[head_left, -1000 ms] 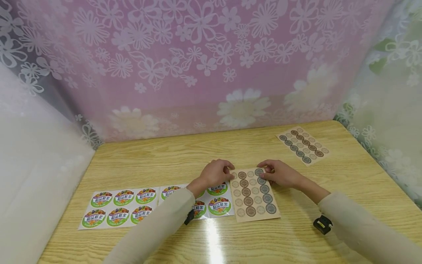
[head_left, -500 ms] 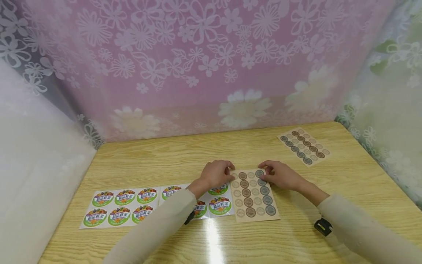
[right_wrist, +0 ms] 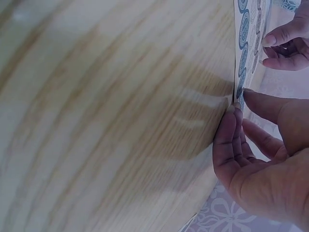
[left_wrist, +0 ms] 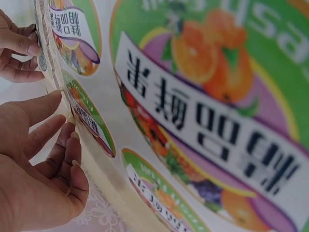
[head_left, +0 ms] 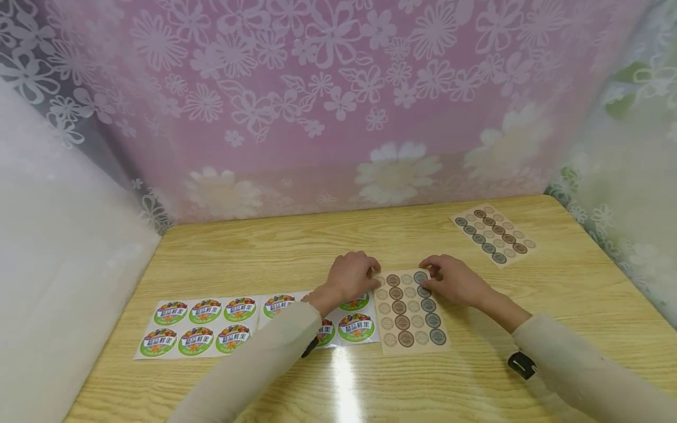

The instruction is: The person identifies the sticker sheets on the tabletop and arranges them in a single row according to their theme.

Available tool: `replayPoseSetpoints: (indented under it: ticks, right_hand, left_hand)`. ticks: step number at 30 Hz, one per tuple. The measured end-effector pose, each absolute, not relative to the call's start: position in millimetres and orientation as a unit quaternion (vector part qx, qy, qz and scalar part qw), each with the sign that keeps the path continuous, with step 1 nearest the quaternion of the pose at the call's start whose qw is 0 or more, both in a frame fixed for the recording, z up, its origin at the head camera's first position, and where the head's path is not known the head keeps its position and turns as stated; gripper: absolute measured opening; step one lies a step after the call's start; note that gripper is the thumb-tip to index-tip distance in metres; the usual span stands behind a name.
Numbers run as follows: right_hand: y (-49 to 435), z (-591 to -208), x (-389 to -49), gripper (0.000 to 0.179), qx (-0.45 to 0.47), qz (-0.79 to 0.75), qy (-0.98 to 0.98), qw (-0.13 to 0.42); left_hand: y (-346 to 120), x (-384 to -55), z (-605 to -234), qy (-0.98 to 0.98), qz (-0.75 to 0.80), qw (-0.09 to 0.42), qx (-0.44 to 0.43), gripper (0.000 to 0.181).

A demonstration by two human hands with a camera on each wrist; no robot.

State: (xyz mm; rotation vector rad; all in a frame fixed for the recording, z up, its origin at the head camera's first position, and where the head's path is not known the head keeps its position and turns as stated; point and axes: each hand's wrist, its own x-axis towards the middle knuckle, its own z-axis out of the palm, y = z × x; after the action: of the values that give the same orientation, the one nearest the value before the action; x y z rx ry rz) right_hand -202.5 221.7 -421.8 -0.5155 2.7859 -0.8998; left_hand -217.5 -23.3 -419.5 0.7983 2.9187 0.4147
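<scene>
A tan sticker sheet (head_left: 414, 311) with columns of round brown, grey and pale stickers lies near the middle of the table, its left edge against the fruit label sheet. My left hand (head_left: 351, 276) pinches its far left corner between thumb and fingers. At the far right corner, my right hand (head_left: 453, 281) pinches the same sheet, thumb on top. Close up in the left wrist view, large fruit labels (left_wrist: 207, 101) fill the picture beside my left hand (left_wrist: 41, 164). The right wrist view has my right hand (right_wrist: 270, 150) at the edge of the tan sheet (right_wrist: 240, 58).
A white sheet of round fruit labels (head_left: 203, 326) lies across the left of the table, partly under my left forearm. Another tan sticker sheet (head_left: 494, 235) lies turned at the back right. Flowered cloth (head_left: 338, 106) hangs behind the wooden table (head_left: 264, 249).
Both hands keep their hold on the tan sticker sheet, with hardly any movement. The whole head view has shifted slightly to the right.
</scene>
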Motion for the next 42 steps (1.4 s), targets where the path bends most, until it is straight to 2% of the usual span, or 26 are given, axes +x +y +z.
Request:
replayPoseSetpoints:
  ticks: [16,25,31,42]
  right_hand:
    - [220.2,-421.7,-202.1,0.031,-0.174,-0.268,0.945,0.072]
    - [221.8,-416.6,-203.0,0.035,-0.177,-0.267,0.942,0.1]
    - [232.6,-411.2,-204.3,0.041,-0.208,-0.273,0.932,0.117]
    - [264.6,-397.7,-213.8,0.045,-0.238,-0.253,0.934,0.085]
  left_hand:
    - [-18.4,-213.5,-417.0,0.961,0.068,0.022,0.266,0.027]
    - [-20.0,-214.4,-414.6,0.96,0.051,0.037,0.272,0.034]
    - [-19.4,-216.9,-410.6,0.963,0.049,0.026,0.263,0.037]
    - [-6.2,-226.2,-403.1,0.959,0.034,-0.016,0.279,0.045]
